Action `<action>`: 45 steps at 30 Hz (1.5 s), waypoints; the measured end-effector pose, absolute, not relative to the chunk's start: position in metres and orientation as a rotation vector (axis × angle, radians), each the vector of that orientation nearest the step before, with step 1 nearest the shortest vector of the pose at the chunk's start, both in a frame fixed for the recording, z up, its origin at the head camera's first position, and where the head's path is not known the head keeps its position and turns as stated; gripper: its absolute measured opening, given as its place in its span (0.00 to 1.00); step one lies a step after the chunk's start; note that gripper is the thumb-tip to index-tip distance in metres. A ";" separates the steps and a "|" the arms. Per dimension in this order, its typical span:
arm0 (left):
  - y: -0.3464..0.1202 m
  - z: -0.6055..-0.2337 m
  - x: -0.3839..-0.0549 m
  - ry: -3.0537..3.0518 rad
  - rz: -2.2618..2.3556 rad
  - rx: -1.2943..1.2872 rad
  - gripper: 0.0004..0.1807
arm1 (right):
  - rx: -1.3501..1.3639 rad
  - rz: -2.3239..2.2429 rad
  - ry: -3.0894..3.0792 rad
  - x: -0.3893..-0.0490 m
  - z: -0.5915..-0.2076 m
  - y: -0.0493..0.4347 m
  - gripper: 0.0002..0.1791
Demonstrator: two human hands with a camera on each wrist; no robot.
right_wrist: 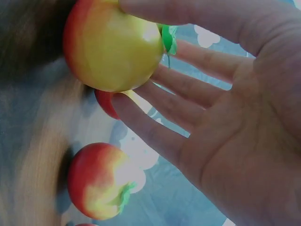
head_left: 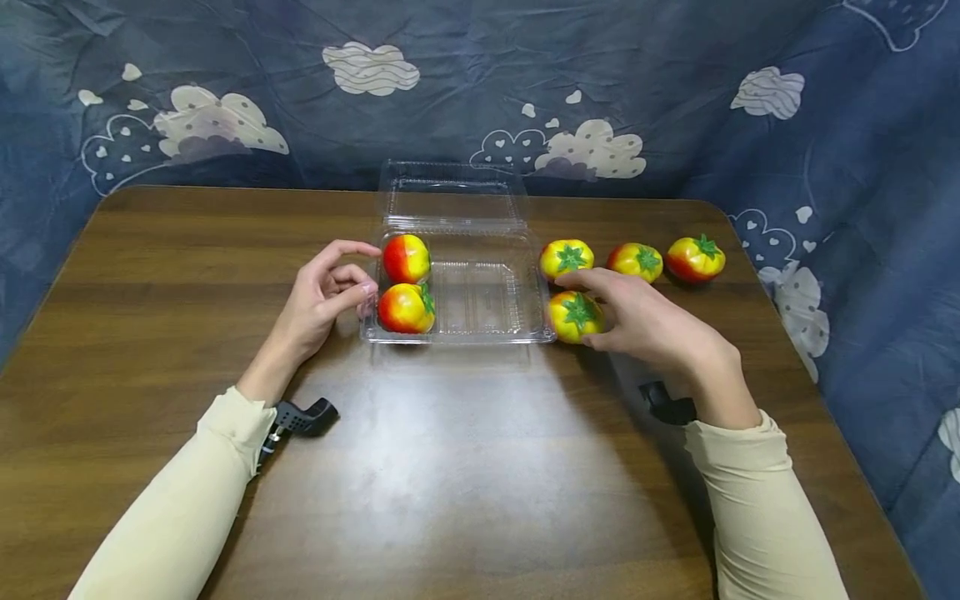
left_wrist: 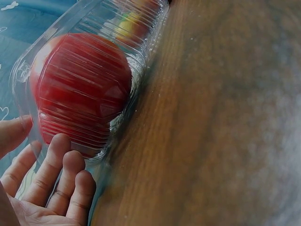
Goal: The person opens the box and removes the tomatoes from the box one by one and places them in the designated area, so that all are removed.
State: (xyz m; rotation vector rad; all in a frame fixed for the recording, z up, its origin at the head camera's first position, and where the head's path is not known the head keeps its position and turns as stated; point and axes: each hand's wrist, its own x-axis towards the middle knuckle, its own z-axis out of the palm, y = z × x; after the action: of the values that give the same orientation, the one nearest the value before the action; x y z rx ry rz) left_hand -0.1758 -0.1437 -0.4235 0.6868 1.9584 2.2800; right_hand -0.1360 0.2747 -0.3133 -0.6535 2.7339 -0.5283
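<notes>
A clear plastic box [head_left: 487, 337] stands with its lid [head_left: 453, 198] raised at the back. Inside, along its left wall, lie two red-and-yellow toy tomatoes, a rear one [head_left: 406, 258] and a front one [head_left: 407, 308]. My left hand [head_left: 318, 287] touches the box's left rim, index finger at the rear and thumb at the front, other fingers loosely bent. To the right of the box, my right hand [head_left: 656, 321] holds a toy tomato [head_left: 576, 317] with a green calyx, thumb on the near side and fingers beyond. In the right wrist view this tomato [right_wrist: 110, 52] sits between thumb and fingers.
Behind the right hand a row of toy tomatoes runs along the table: one beside the box [head_left: 564, 257], a middle one [head_left: 635, 260] and one farthest right [head_left: 696, 259]. The wooden table [head_left: 420, 467] ends at a blue cloud-patterned curtain [head_left: 450, 100].
</notes>
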 end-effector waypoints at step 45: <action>-0.141 -0.421 -0.175 1.916 2.315 0.677 0.21 | -0.978 -1.029 2.835 -0.168 -0.299 0.151 0.23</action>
State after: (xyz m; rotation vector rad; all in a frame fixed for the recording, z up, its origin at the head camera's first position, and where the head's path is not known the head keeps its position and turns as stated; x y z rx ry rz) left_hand -0.1747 -0.1406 -0.4214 0.6769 1.9159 2.3147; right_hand -0.1679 0.1510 -0.2994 -0.9785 2.8353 -1.0286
